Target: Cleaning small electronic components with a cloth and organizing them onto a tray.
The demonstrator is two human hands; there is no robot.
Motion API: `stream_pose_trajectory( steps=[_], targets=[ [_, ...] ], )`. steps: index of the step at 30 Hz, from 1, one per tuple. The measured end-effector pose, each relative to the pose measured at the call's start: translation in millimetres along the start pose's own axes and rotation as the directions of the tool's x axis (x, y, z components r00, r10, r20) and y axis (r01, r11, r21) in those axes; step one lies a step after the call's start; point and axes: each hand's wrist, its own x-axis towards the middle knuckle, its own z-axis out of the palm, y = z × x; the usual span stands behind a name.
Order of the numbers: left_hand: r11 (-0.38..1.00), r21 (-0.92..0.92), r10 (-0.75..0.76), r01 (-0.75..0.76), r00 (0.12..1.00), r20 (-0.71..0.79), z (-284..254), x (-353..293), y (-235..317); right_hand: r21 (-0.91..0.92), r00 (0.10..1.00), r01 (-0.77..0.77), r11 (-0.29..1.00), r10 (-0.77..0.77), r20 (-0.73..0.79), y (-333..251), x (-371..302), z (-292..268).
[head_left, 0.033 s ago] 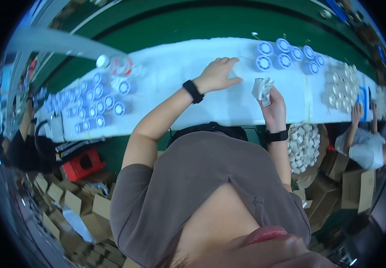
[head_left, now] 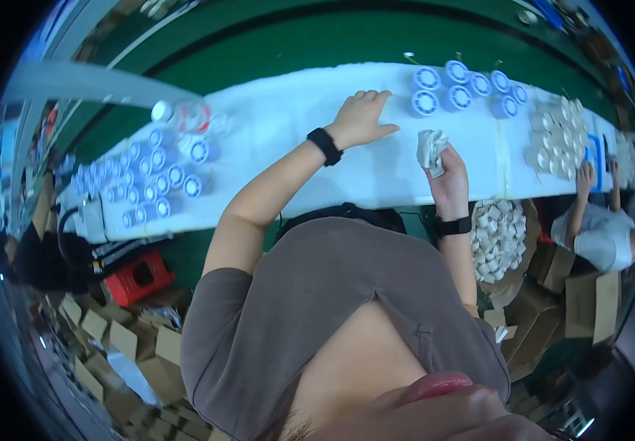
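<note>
My left hand (head_left: 362,120) is over the white table (head_left: 280,154), palm down, its fingers stretched forward and the thumb held apart. Nothing shows in its grasp. To its right, nearer the table's front edge, my right hand (head_left: 451,182) is closed around a crumpled whitish cloth or tissue (head_left: 431,149), which sticks up above the fingers. Beyond both hands, toward the far right, stands a group of translucent cups with blue-and-white round tops (head_left: 458,97). The left hand is nearest these cups but apart from them.
More blue-topped cups (head_left: 157,159) stand at the left, near a lying clear bottle (head_left: 185,116). Whitish cups (head_left: 556,140) crowd the right end beside a co-worker (head_left: 600,231). Small white pieces (head_left: 499,239) fill a container below the edge. A red stool (head_left: 139,279) and cardboard boxes are lower left.
My left hand has shifted slightly right, closer to the blue-topped cups. The right hand keeps hold of the crumpled cloth or tissue; the view has turned a little.
</note>
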Motion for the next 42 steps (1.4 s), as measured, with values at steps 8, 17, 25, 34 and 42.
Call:
stream_pose_trajectory(
  steps=[8,17,25,34,42],
  targets=[
    [0.965,0.26,0.029,0.028,0.976,-0.214,95,85,7,0.121,0.956,0.142,0.983,-0.104,-0.276,-22,-29,-65],
    [0.983,-0.096,0.124,-0.154,0.956,-0.266,57,26,48,-0.803,0.605,0.576,0.154,-0.74,0.293,-41,-9,-16],
    [0.998,0.022,0.069,-0.066,0.913,-0.401,16,-21,55,-0.753,0.638,0.654,-0.071,-0.483,0.6,-22,45,27],
    [0.981,0.003,0.167,-0.193,0.842,-0.514,-16,-50,43,-0.434,0.361,0.874,-0.217,-0.308,0.88,-7,15,77],
    [0.996,-0.003,0.071,-0.095,0.769,-0.635,-40,-82,34,-0.806,0.899,0.432,0.405,-0.266,0.348,5,15,81]
  ],
)
